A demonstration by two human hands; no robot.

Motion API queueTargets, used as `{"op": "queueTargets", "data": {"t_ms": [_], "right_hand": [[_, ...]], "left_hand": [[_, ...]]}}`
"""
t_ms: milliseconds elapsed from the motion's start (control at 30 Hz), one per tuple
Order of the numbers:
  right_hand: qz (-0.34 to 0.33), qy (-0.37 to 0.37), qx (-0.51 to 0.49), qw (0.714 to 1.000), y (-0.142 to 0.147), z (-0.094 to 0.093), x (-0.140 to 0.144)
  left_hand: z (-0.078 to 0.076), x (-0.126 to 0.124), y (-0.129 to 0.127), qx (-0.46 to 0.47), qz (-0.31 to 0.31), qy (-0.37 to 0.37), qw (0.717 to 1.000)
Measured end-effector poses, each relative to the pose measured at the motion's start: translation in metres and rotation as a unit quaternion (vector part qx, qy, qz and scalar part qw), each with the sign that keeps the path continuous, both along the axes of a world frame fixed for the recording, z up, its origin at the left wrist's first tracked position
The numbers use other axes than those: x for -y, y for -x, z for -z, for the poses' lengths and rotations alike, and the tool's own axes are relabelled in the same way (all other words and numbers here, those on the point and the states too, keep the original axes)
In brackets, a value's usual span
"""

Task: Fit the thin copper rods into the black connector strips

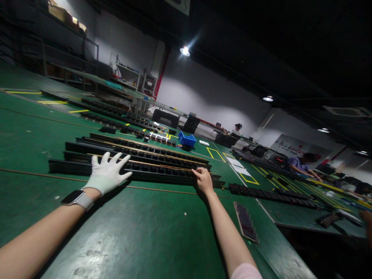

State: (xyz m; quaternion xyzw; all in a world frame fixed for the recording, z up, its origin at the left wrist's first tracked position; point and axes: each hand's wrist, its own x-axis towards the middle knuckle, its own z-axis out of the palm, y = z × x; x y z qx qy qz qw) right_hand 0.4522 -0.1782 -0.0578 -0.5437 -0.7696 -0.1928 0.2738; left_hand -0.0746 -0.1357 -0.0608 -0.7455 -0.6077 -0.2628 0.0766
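My left hand (107, 173), in a white glove, lies with fingers spread over the near end of a long black rail (165, 177). Thin copper-coloured strips (171, 167) run lengthwise along this rail, above a row of black blocks. Bare fingers of my right hand (203, 180) pinch a strip near the rail's right part; its end there is partly hidden by the fingertips. Just behind lie further black rails (80, 148), side by side, also with copper-coloured strips. Closer to me, a loose thin copper-coloured rod (157, 190) rests on the green table (139, 232).
A phone (246, 223) lies right of my right forearm. Behind the rails are a blue bin (186, 139), rows of black blocks (116, 124) and white papers (236, 166). Another black block row (261, 193) extends rightward. A person in purple (299, 166) is at the far right.
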Motion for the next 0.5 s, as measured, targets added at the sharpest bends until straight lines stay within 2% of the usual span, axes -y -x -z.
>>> {"op": "queueTargets", "data": {"t_ms": [500], "right_hand": [[0.038,0.004,0.029,0.999,0.0033,-0.001,0.0053]], "left_hand": [[0.0016,0.0003,0.0006,0.007,0.007,-0.012,1.0]]}}
